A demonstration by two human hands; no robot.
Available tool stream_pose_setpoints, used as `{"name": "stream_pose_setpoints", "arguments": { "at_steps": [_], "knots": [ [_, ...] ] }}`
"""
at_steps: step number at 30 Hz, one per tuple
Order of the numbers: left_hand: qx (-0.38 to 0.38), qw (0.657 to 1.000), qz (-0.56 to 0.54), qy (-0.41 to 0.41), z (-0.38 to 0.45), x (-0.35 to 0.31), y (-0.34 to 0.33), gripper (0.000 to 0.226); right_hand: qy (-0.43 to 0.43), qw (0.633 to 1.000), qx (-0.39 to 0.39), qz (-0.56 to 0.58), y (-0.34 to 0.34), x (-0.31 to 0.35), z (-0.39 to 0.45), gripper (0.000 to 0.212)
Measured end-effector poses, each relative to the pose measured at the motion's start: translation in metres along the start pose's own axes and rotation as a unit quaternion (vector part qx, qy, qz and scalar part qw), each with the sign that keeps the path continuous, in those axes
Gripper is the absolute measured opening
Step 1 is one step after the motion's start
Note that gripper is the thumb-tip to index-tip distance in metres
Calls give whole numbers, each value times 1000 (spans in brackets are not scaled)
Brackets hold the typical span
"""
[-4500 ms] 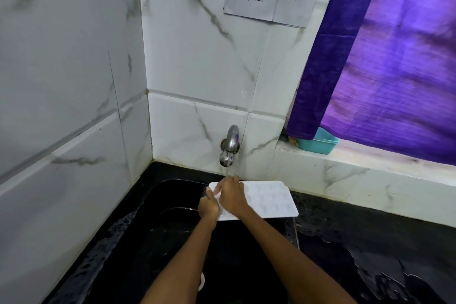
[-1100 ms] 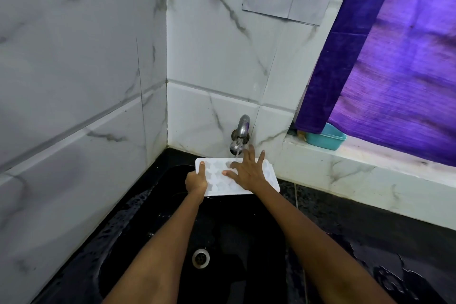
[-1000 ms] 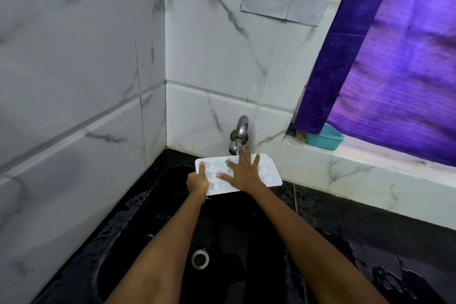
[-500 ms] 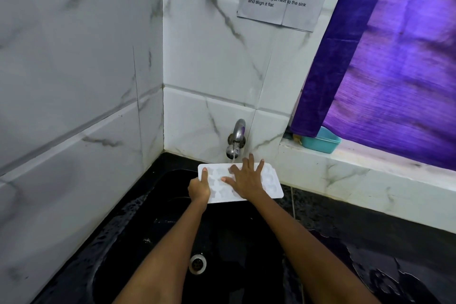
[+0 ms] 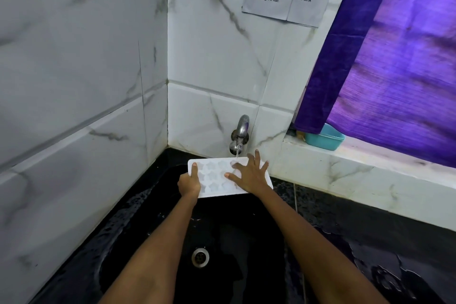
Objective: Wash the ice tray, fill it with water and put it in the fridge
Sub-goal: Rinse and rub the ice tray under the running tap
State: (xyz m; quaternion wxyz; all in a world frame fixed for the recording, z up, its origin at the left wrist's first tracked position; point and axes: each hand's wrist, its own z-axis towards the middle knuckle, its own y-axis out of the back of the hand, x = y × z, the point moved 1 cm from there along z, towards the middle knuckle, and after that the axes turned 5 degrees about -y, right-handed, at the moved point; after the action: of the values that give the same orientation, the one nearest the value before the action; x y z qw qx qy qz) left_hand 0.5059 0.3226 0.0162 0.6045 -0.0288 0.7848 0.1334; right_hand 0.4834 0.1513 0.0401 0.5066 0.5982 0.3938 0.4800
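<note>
Since a moment ago our right hand (image 5: 250, 176) has slid right, spread flat on the tray (image 5: 212, 177), while our left hand (image 5: 189, 183) pinches its left edge — light, wet, probably slippery, best held by both ends.

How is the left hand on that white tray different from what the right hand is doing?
The left hand grips the ice tray at its left edge, thumb on top; the right hand lies flat on the tray's top. The left hand's fingers curl round the edge; the right hand's fingers are spread. Both touch the tray, held over the sink under the running tap.
</note>
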Motion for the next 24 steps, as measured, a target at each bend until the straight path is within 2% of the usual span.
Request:
{"name": "stream_pose_setpoints", "arguments": {
  "at_steps": [3, 8, 11, 12, 15, 16, 20, 23, 24],
  "knots": [
    [-3, 1000, -6, 3, 1, 3, 3, 58, 11, 997, -20, -79, 0, 6, 1, 58],
    [-11, 1000, -12, 20, 1, 7, 9, 59, 19, 999, -13, -41, 3, 17, 0, 68],
    [-2, 1000, -6, 12, 2, 7, 11, 59, 28, 996, -40, -76, 0, 20, -1, 123],
    [0, 1000, -12, 14, 2, 6, 11, 59, 30, 996, -41, -70, -1, 22, -1, 124],
    [-1, 1000, -4, 15, 4, 5, 12, 60, 21, 999, -2, -31, 3, 21, -2, 73],
    [0, 1000, 1, 16, 4, 6, 13, 60, 20, 999, 1, -35, 4, 17, -2, 66],
    [10, 999, -19, 32, 1, 10, 7, 60, 24, 997, -11, -77, 2, 21, -1, 82],
    [9, 999, -15, 27, 1, 8, 8, 60, 29, 999, -3, -44, 3, 17, -5, 76],
    [9, 1000, -5, 20, 2, 7, 10, 60, 32, 998, -10, -51, 3, 12, -5, 82]
  ]
}}
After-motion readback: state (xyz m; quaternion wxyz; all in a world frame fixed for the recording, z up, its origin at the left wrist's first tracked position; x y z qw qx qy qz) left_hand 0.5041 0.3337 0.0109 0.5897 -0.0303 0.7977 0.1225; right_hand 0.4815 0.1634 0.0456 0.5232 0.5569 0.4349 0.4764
